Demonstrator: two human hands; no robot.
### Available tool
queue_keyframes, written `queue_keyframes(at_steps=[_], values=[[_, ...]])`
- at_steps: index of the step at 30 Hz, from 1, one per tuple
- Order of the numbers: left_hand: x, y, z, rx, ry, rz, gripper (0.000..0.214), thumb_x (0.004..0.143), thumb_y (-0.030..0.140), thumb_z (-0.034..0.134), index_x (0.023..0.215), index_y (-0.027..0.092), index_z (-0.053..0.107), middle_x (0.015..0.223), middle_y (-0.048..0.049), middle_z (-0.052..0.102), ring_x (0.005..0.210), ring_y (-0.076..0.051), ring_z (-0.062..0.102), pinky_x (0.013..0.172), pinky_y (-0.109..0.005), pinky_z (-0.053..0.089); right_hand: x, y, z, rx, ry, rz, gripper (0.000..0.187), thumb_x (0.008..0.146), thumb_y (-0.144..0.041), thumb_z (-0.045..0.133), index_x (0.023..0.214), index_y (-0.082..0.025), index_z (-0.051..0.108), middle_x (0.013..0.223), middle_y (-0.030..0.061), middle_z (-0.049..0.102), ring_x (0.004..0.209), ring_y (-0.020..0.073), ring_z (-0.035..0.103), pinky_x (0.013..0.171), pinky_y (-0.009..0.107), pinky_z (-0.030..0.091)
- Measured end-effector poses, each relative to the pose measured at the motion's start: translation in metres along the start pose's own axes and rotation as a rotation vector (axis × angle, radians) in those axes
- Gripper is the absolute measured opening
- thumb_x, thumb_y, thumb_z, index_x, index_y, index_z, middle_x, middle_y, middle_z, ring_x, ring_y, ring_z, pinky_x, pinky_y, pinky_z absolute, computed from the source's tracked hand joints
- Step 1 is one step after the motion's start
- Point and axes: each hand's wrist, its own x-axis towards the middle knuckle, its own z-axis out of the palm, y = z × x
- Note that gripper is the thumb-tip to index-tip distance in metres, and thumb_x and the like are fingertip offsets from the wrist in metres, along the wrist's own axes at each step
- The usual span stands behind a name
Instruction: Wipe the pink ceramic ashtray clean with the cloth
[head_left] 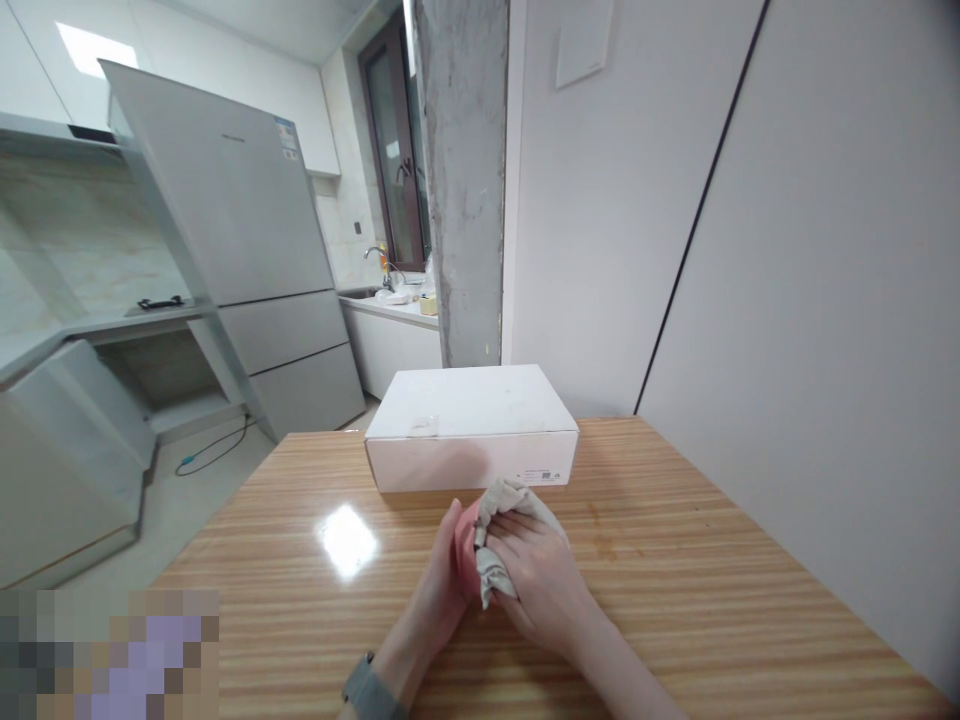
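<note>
My left hand (pixel 441 592) is wrapped round a pink, rounded cup-like thing (pixel 466 552), with the thumb up along its left side. A light grey-beige cloth (pixel 504 494) is bunched in my right hand (pixel 541 578), whose fingers press it against the right side of the pink thing. Cloth and fingers cover most of the pink thing, so its full shape and opening are hidden. Both hands are over the wooden table (pixel 300 590), just in front of a white box (pixel 472 405).
The closed white box lies flat near the table's far edge. A pale wall panel (pixel 810 300) rises along the right side. Beyond the table are a grey fridge (pixel 225 200), a concrete column (pixel 469 180) and a sink counter (pixel 397 335). The lower left corner is pixelated.
</note>
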Motion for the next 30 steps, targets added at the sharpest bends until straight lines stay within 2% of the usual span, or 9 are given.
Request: queue_keyframes(at_steps=[2,5,9,14,18,23,27,30], values=[[0.0,0.001,-0.002,0.014,-0.005,-0.008,0.052,0.086,0.057,0.053,0.102,0.011,0.07,0.1,-0.0112,0.072,0.107,-0.026,0.061,0.1,-0.035,0.04,0.0,-0.001,0.001,0.037,-0.032,-0.025,0.03,0.086,-0.028,0.041,0.101,-0.014,0.063,0.103,0.016,0.072,0.102,0.027,0.064,0.102,0.043,0.044],[-0.001,0.002,0.002,0.038,0.07,-0.006,0.046,0.083,0.054,0.061,0.097,0.012,0.071,0.1,-0.0099,0.072,0.107,-0.025,0.062,0.101,-0.034,0.039,0.0,-0.002,0.003,0.059,-0.041,-0.031,0.03,0.087,-0.03,0.041,0.1,-0.014,0.063,0.104,0.0161,0.071,0.104,0.0266,0.064,0.102,0.044,0.044],[0.001,-0.001,0.004,0.03,0.162,0.037,0.042,0.078,0.05,0.069,0.098,0.013,0.071,0.105,-0.0084,0.071,0.111,-0.024,0.06,0.102,-0.033,0.039,0.002,-0.004,0.009,0.02,-0.018,0.05,0.028,0.087,-0.028,0.044,0.101,-0.015,0.063,0.105,0.016,0.071,0.104,0.0274,0.063,0.102,0.046,0.044],[0.004,-0.005,-0.002,-0.048,0.021,0.059,0.044,0.086,0.048,0.059,0.116,0.017,0.066,0.111,-0.0075,0.07,0.116,-0.021,0.058,0.106,-0.031,0.036,0.005,-0.009,0.016,-0.072,0.071,0.187,0.032,0.089,-0.021,0.041,0.111,-0.012,0.063,0.111,0.0175,0.07,0.107,0.0286,0.063,0.101,0.046,0.045],[0.001,0.003,-0.003,-0.071,-0.004,0.034,0.037,0.084,0.042,0.062,0.108,0.015,0.07,0.104,-0.0077,0.072,0.113,-0.023,0.059,0.106,-0.033,0.037,0.002,-0.008,0.013,-0.086,0.1,0.126,0.035,0.087,-0.023,0.043,0.111,-0.009,0.064,0.11,0.0169,0.071,0.105,0.0302,0.064,0.101,0.046,0.045],[-0.004,0.013,-0.005,0.056,0.03,0.014,0.044,0.087,0.047,0.057,0.101,0.009,0.072,0.097,-0.0106,0.073,0.105,-0.025,0.062,0.103,-0.035,0.038,0.001,-0.002,0.006,0.031,-0.003,-0.064,0.035,0.083,-0.031,0.044,0.104,-0.012,0.065,0.108,0.017,0.071,0.103,0.03,0.065,0.101,0.046,0.045],[-0.002,0.008,-0.008,0.222,0.15,0.05,0.04,0.082,0.047,0.065,0.095,0.011,0.073,0.097,-0.0101,0.073,0.098,-0.024,0.063,0.097,-0.035,0.042,0.002,-0.001,0.005,0.067,-0.034,-0.047,0.032,0.082,-0.028,0.044,0.1,-0.013,0.065,0.102,0.0169,0.072,0.101,0.0284,0.065,0.101,0.045,0.045],[0.001,0.005,-0.008,0.213,0.12,0.084,0.04,0.083,0.044,0.064,0.105,0.011,0.072,0.109,-0.0118,0.072,0.108,-0.026,0.061,0.101,-0.036,0.04,0.001,-0.003,0.008,0.032,-0.031,0.008,0.033,0.084,-0.027,0.045,0.105,-0.011,0.065,0.107,0.0181,0.071,0.105,0.0291,0.064,0.102,0.046,0.044]])
